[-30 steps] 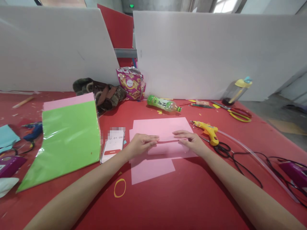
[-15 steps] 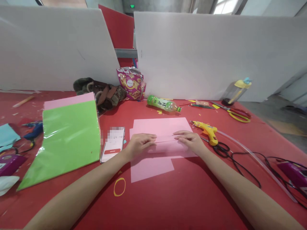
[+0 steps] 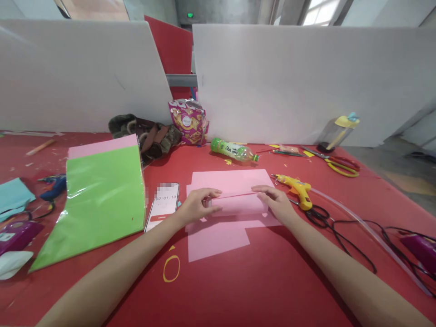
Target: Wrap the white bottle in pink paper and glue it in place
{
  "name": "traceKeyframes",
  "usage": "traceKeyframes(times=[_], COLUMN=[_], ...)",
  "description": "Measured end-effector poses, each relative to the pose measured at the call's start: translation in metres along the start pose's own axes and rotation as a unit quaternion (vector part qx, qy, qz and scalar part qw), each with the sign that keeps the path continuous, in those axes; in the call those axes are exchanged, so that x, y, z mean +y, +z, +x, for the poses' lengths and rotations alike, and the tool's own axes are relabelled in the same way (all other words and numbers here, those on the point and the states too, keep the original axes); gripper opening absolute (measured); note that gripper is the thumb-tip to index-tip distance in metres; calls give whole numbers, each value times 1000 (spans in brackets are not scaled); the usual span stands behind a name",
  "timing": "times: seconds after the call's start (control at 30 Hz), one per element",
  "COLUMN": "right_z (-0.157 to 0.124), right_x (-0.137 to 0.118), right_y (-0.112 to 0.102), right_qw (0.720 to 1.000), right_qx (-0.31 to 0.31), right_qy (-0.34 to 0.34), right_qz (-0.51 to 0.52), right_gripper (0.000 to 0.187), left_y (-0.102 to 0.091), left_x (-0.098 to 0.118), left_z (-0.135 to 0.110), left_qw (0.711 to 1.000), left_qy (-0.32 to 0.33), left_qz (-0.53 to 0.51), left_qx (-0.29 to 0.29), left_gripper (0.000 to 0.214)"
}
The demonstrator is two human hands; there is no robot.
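Observation:
Between my hands is a curled piece of pink paper (image 3: 240,205), its long upper edge running from one hand to the other. My left hand (image 3: 200,205) grips its left end, thumb below and fingers on the upper edge. At the right end, my right hand (image 3: 275,202) holds it the same way, fingertips along the edge. Beneath it lie flat pink sheets (image 3: 218,245), the lowest reaching toward me. Just beyond my right hand rests a yellow glue gun (image 3: 295,187) with a clear glue stick. A phone (image 3: 163,204) showing a timer lies beside my left wrist.
Left of the phone are green sheets (image 3: 105,195) in a clear sleeve. A green-capped bottle (image 3: 234,151) lies behind the paper. Black-handled scissors (image 3: 316,215) and cables lie at right, red-and-yellow scissors (image 3: 342,165) farther back. White boards (image 3: 299,81) stand along the back.
The pink paper's upper edge has lifted and the paper is more rounded. My left thumb and fingers have spread farther apart around it. The whole view has shifted slightly.

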State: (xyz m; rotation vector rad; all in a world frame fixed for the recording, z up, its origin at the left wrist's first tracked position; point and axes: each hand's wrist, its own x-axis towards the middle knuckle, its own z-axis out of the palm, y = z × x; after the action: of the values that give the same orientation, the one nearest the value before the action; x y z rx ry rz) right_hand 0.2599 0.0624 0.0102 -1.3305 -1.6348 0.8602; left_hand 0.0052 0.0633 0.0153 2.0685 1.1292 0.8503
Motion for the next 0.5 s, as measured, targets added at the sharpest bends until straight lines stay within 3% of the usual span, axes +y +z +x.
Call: traceKeyframes(times=[0.2,0.37,0.5], right_z=[3,2,-4], right_x=[7,3,1], right_y=[2,6,11], right_qw=[998,992,991], right_qx=[54,111,84], right_qy=[30,57,101], right_qz=[9,21,26], right_gripper=[25,27,40], left_y=[5,14,19], left_x=[10,14,13], left_z=[-3,-5,-7], left_qw=[991,994,992], left_qy=[-104,-88,-91], left_qz=[-81,-49,-51], left_qx=[-1,47,73], left_gripper=[27,22,22])
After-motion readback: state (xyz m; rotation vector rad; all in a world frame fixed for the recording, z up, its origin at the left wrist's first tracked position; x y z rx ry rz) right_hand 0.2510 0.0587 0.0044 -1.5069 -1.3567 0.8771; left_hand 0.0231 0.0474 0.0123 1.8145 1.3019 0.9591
